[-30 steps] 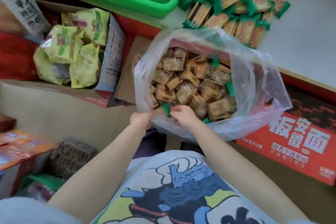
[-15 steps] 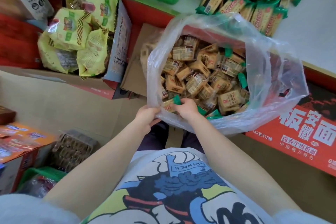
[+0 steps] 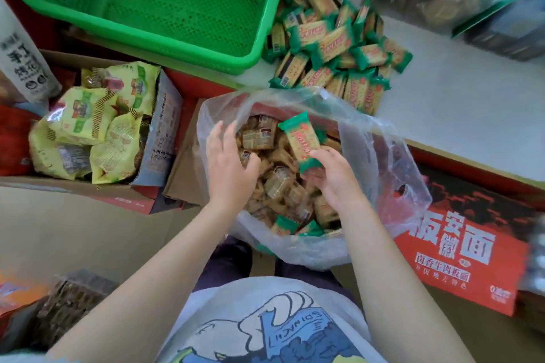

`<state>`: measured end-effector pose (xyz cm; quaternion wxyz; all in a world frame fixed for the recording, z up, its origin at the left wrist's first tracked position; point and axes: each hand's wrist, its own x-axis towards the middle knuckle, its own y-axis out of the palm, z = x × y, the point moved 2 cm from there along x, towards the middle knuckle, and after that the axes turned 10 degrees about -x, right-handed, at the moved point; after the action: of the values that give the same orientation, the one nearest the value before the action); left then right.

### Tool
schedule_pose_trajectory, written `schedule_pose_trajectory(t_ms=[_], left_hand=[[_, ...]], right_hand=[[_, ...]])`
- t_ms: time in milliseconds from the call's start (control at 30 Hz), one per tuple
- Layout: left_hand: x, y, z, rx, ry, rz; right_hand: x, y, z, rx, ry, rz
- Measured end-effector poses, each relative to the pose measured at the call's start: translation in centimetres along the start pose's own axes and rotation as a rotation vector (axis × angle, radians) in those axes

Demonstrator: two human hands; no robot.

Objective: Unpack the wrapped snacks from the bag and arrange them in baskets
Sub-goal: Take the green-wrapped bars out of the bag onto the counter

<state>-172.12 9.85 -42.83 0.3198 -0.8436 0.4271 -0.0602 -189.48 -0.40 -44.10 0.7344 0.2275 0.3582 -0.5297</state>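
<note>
Snack packet [image 3: 301,142] in right grip [image 3: 330,174]; left grip [image 3: 228,162] wide inside bag [image 3: 392,162], beside white counter [image 3: 460,115].

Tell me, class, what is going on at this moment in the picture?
A person is unpacking a clear plastic bag full of wrapped snacks. The right hand holds one green-ended snack packet above the bag, while the left hand reaches in among the rest. A pile of the same snacks lies on the white counter. The green basket beside it has nothing in it.
</note>
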Motion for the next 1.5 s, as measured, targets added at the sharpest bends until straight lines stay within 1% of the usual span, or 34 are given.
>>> schedule_pose_trajectory(t_ms=[67,133,167,233,333,400,433,500,600,633,667,733,800,867,933,967,1000,1033,1067,1133,1167,1200,1233,1300,1367,1400,1467,1500], left_hand=[[2.6,2.2,-2.1,0.116,0.172,0.090],[4.9,4.8,-3.8,0.224,0.225,0.258],[5.8,6.0,-4.4,0.282,0.212,0.341],[7.0,8.2,-5.0,0.391,0.171,0.454],[8.3,10.0,-5.0,0.474,0.091,0.523],[8.6,10.6,-5.1,0.504,0.069,0.524],[8.7,10.7,-5.1,0.517,0.068,0.519],[8.7,10.9,-5.3,0.531,0.070,0.516],[8.9,10.9,-5.5,0.542,0.063,0.507],[9.0,10.9,-5.6,0.547,0.062,0.503],[9.1,10.9,-5.7,0.555,0.061,0.500],[9.2,10.9,-5.8,0.570,0.058,0.503],[9.1,10.9,-5.7,0.571,0.052,0.520],[8.8,10.9,-5.5,0.560,0.055,0.537],[8.7,10.9,-5.3,0.541,0.059,0.556],[8.5,10.8,-5.1,0.510,0.052,0.569],[8.2,10.6,-4.9,0.461,0.040,0.571],[7.7,10.2,-4.7,0.402,0.043,0.549],[6.8,9.8,-4.4,0.350,0.076,0.503],[4.0,8.8,-3.5,0.304,0.172,0.396],[2.2,8.4,-2.7,0.294,0.186,0.402],[0.3,8.2,-1.6,0.289,0.164,0.468],[-1.6,8.2,-0.3,0.309,0.126,0.573],[-4.5,8.5,2.5,0.447,0.110,0.771],[-6.3,8.3,5.2,0.609,0.092,0.916],[-6.9,8.1,6.5,0.654,0.068,0.975],[-7.3,7.4,8.0,0.666,0.033,1.032],[-7.3,7.1,8.4,0.661,0.033,1.039]], right_hand=[[0.8,-1.6,2.8,0.109,-0.072,-0.009],[1.9,-3.2,5.8,0.127,-0.118,-0.047],[2.6,-3.8,7.1,0.135,-0.137,-0.068],[4.4,-4.9,9.6,0.166,-0.169,-0.121],[7.0,-5.7,12.4,0.099,-0.196,-0.193],[8.6,-6.0,13.4,-0.058,-0.201,-0.200],[9.3,-6.2,13.6,-0.183,-0.212,-0.211],[9.8,-6.6,13.7,-0.512,-0.308,-0.276],[10.0,-6.9,13.0,-1.081,-0.536,-0.423],[10.3,-6.9,12.8,-1.224,-0.564,-0.443],[10.6,-6.7,12.7,-1.326,-0.552,-0.418],[11.3,-6.5,12.8,-1.442,-0.493,-0.304],[11.5,-6.4,13.1,-1.453,-0.476,-0.256],[10.6,-6.5,13.5,-1.347,-0.541,-0.334],[8.2,-6.3,13.2,-1.181,-0.701,-0.439],[6.6,-6.1,12.6,-1.087,-0.810,-0.459],[4.9,-5.8,11.5,-0.999,-0.901,-0.442],[3.2,-5.5,10.2,-0.917,-0.927,-0.372],[1.8,-5.2,8.6,-0.868,-0.862,-0.274],[0.3,-4.6,4.7,-0.873,-0.586,-0.050],[0.3,-4.4,2.5,-0.943,-0.455,0.047],[0.5,-4.3,0.1,-1.034,-0.356,0.120],[0.7,-4.2,-2.0,-1.109,-0.279,0.168],[1.1,-3.8,-5.5,-1.157,-0.187,0.210],[1.2,-3.3,-8.2,-1.138,-0.109,0.247],[1.3,-3.2,-9.3,-1.137,-0.076,0.259],[1.3,-3.0,-10.8,-1.169,-0.060,0.233],[1.4,-3.0,-11.3,-1.198,-0.079,0.184]])
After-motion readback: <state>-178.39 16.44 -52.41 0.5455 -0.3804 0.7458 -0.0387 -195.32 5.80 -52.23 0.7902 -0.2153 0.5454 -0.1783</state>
